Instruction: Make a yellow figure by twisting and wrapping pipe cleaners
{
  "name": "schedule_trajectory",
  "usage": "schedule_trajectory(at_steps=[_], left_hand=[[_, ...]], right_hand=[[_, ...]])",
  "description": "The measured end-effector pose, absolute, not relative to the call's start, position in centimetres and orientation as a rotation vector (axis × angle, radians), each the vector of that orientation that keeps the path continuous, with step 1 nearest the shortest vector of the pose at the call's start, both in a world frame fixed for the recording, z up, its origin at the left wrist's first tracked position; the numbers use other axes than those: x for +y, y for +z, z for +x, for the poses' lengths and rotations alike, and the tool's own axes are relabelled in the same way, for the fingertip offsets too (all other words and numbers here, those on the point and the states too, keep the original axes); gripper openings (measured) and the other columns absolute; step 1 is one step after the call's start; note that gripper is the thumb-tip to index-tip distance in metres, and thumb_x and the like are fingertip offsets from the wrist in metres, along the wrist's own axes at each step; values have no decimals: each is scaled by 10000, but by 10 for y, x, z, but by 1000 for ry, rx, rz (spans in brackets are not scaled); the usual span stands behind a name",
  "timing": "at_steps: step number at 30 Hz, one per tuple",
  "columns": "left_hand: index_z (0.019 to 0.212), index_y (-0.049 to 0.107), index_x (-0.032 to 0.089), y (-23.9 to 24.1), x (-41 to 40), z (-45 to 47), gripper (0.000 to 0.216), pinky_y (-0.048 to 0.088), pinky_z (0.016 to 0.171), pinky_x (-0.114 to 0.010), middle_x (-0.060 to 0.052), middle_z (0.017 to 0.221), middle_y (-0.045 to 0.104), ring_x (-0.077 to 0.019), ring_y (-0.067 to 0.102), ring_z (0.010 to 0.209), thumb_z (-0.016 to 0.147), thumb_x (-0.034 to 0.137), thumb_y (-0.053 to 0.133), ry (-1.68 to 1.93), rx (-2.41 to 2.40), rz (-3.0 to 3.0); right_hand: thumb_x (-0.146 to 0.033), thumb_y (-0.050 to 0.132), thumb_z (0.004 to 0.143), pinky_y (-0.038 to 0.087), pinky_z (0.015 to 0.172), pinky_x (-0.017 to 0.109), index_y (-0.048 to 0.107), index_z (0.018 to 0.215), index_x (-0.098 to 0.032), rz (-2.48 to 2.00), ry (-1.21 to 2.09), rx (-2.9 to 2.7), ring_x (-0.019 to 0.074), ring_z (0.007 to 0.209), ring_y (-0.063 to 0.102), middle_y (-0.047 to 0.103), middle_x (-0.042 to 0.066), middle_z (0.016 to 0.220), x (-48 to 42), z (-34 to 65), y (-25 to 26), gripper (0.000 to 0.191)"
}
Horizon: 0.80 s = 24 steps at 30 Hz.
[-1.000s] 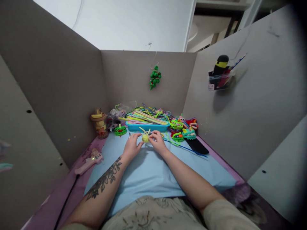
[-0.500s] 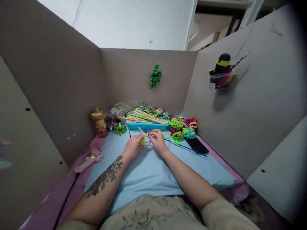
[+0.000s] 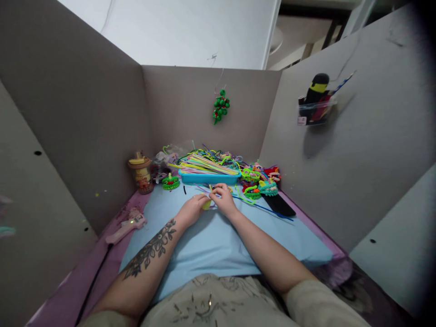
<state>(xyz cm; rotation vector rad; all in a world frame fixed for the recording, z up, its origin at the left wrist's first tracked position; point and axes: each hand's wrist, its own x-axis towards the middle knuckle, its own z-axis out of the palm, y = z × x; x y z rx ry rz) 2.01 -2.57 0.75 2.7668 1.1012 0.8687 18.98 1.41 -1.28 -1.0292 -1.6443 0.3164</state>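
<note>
Over the blue cloth (image 3: 204, 245) my two hands meet, just in front of the tray. My left hand (image 3: 192, 210) is closed on a small yellow pipe-cleaner piece (image 3: 206, 205), mostly covered by the fingers. Pinched in the fingertips of my right hand (image 3: 223, 200) is a short pale yellow pipe-cleaner end (image 3: 210, 188) that points up. Whether it joins the yellow piece is hidden. Purple and blue pipe cleaners lie on the cloth around and beyond the hands.
A blue tray (image 3: 209, 178) full of pipe cleaners stands at the back. Fuzzy green figures (image 3: 170, 182) and colourful ones (image 3: 268, 188) flank it. A pink glue gun (image 3: 126, 228) and a lidded cup (image 3: 141, 176) are left. Grey panels surround the table; a plastic holder (image 3: 315, 111) hangs right.
Both hands have drawn closer together, the left moving slightly right. The yellow piece has turned, and its loose strips that stuck up are now mostly behind the fingers.
</note>
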Motion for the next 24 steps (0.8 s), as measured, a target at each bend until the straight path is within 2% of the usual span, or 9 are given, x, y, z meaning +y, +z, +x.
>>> schedule_trajectory(at_steps=[4, 7, 10, 12, 17, 20, 24], left_hand=[[1111, 521, 168, 5, -24, 21, 398, 441, 904, -363, -85, 1111, 601, -201, 549, 1027, 738, 49, 453, 877, 1164, 2681], [1120, 499, 174, 2, -20, 18, 409, 444, 895, -365, -84, 1100, 606, -204, 556, 1013, 726, 67, 472, 897, 1230, 2611], [1103, 496, 168, 0, -16, 14, 399, 451, 870, -354, -94, 1084, 608, -209, 565, 991, 716, 73, 488, 896, 1283, 2575], [1091, 492, 172, 0, -15, 11, 386, 459, 839, -345, -85, 1060, 614, -206, 574, 956, 716, 78, 486, 876, 1289, 2573], [1105, 486, 180, 4, -17, 9, 394, 451, 831, -335, -79, 1060, 615, -207, 571, 963, 725, 77, 469, 837, 1240, 2605], [1104, 500, 182, 6, -18, 8, 384, 444, 839, -336, -79, 1069, 615, -209, 568, 966, 735, 83, 462, 814, 1217, 2615], [1079, 519, 187, 5, -16, 7, 361, 442, 838, -334, -67, 1048, 618, -206, 566, 951, 738, 89, 452, 814, 1199, 2600]], right_hand=[[-261, 627, 708, 408, 890, 368, 635, 664, -196, -1038, 402, -1614, 207, 949, 526, 528, 56, 925, 20, 190, -18, 79], [-261, 610, 729, 438, 855, 361, 647, 806, -204, -1012, 383, -1608, 209, 943, 522, 529, 59, 929, 16, 191, -14, 103], [-212, 581, 759, 406, 911, 385, 637, 974, -230, -961, 226, -1692, 215, 1008, 488, 520, 69, 1019, 8, 193, -7, 223], [-164, 566, 768, 356, 963, 419, 649, 1005, -264, -931, 108, -1835, 228, 1072, 444, 502, 70, 1108, 4, 195, -4, 270], [-168, 607, 758, 307, 1000, 474, 672, 986, -296, -915, -42, -2089, 265, 1171, 334, 452, 58, 1243, 6, 199, -5, 270], [-191, 611, 769, 289, 1010, 500, 687, 890, -286, -928, -66, -2121, 274, 1207, 295, 460, 47, 1252, 10, 202, -6, 172], [-198, 617, 763, 304, 992, 509, 691, 801, -276, -912, -47, -2092, 276, 1186, 323, 506, 52, 1196, 9, 204, -4, 114]])
